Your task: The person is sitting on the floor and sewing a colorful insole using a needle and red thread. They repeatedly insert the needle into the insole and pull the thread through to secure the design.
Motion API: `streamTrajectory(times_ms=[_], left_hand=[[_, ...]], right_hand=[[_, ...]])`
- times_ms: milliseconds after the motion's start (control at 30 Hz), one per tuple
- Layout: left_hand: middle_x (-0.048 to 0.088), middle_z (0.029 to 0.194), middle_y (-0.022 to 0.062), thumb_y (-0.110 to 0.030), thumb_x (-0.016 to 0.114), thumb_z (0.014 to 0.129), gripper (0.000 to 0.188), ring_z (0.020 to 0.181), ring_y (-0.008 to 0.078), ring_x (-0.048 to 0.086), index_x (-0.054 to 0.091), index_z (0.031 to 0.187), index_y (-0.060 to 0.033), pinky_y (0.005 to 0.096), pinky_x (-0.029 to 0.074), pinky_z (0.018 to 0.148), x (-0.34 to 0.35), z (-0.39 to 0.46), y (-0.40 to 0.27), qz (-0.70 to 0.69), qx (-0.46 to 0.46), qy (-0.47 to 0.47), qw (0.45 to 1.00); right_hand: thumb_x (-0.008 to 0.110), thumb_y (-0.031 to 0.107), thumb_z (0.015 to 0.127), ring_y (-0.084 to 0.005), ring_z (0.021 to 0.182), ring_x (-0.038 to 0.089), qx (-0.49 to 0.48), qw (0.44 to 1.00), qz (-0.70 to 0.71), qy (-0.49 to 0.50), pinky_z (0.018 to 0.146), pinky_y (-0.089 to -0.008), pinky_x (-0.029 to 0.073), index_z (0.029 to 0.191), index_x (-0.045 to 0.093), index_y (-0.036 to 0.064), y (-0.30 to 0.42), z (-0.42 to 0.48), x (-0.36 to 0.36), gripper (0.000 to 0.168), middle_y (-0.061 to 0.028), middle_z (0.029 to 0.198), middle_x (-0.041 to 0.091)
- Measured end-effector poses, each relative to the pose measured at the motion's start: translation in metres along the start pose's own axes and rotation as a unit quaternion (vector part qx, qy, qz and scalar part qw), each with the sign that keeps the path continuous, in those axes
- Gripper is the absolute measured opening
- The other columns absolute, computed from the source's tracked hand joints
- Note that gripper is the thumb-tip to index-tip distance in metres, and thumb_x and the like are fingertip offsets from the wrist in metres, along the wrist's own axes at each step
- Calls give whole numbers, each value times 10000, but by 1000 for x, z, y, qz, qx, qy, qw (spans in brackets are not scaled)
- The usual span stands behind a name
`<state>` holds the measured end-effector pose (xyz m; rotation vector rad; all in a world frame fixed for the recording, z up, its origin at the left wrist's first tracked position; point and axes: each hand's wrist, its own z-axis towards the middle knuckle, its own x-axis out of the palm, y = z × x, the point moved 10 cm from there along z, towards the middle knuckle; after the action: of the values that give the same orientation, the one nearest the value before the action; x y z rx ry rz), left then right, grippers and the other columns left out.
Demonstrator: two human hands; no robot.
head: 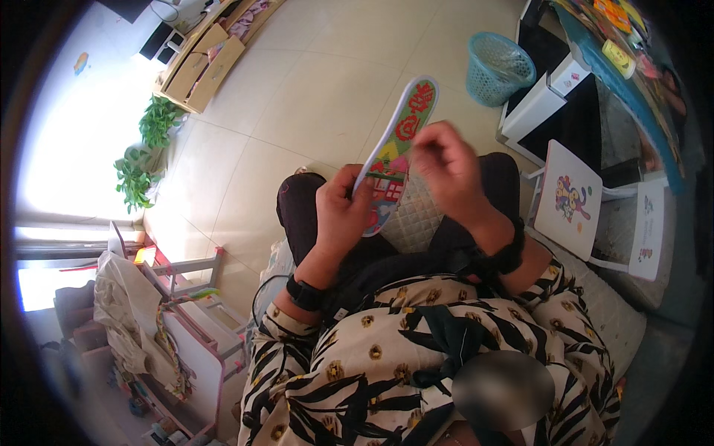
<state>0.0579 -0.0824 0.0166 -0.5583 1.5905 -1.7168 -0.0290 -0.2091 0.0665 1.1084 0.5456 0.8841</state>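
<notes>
An embroidered shoe insole (395,151) with a white edge is held upright over my lap, its stitched face showing red motifs on green and a house-like pattern. My left hand (347,209) grips its lower left edge, thumb on the stitched face. Beside the insole's right edge, my right hand (446,161) is raised with curled fingers, slightly blurred. Whether a needle or thread is between those fingers cannot be told. Both wrists wear black bands.
A blue plastic wastebasket (496,69) with a liner stands on the tiled floor. To the right is a small white chair (569,198) with cartoon animals, near a cluttered table. At left are a folding chair with cloth on it, leafy plants (156,122) and a wooden drawer cabinet (206,69).
</notes>
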Motion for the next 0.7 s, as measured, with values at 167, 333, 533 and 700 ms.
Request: streamTrajectory(times_ms=[167, 333, 533, 700], left_hand=[[551, 764, -5, -85, 504, 859, 97, 670, 55, 512, 542, 889, 0, 176, 422, 545, 2, 0, -6, -141, 36, 43, 988], [508, 705, 17, -43, 525, 821, 42, 670, 103, 503, 551, 835, -13, 221, 412, 572, 22, -3, -11, -82, 56, 123, 987], [524, 718, 90, -20, 560, 752, 28, 649, 218, 513, 555, 779, -15, 282, 401, 586, 25, -3, -31, 80, 171, 144, 971], [545, 718, 44, -42, 542, 792, 23, 650, 147, 511, 547, 798, -20, 239, 399, 611, 40, -6, -24, -10, 112, 200, 973]], right_hand=[[529, 114, 828, -63, 708, 505, 238, 955, 171, -38, 635, -202, 418, 881, 507, 40, -66, -10, -31, 94, -10, 779, 529], [545, 145, 825, -67, 733, 538, 229, 944, 167, 169, 646, -204, 442, 907, 529, 42, -81, -33, 21, 132, -18, 836, 557], [537, 145, 823, -48, 659, 483, 290, 909, 186, 236, 599, -170, 398, 850, 537, 46, -63, -37, 39, 103, 13, 754, 527], [511, 144, 831, -45, 547, 422, 310, 814, 483, 91, 487, -169, 336, 817, 503, 74, -74, -28, 18, 73, 24, 642, 448]])
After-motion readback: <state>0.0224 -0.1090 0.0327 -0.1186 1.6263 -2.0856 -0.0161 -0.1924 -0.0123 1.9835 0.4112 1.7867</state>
